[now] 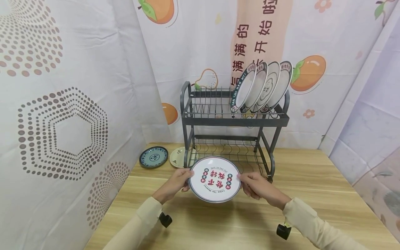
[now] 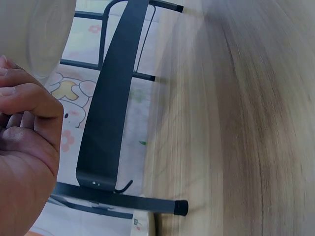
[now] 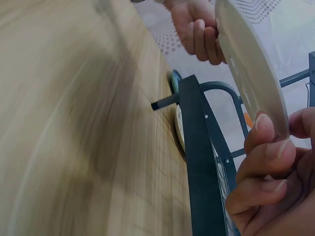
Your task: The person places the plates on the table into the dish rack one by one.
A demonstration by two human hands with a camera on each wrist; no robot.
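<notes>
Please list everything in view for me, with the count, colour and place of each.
held plate: one, white with red and green print, in front of the rack
racked plates: four, white with print, leaning on the upper tier's right side
rack: one, dark grey, two-tiered, on the table
blue plate: one, blue, left of the rack
cream plate: one, cream, partly behind the rack's left leg
table: one, pale wood, under the rack
curtains: count unclear, white with prints, behind and beside the table
wrist devices: two, black, one at each wrist
sleeves: two, cream, on the forearms
left hand: one, bare, gripping the held plate's left edge
right hand: one, bare, gripping its right edge
</notes>
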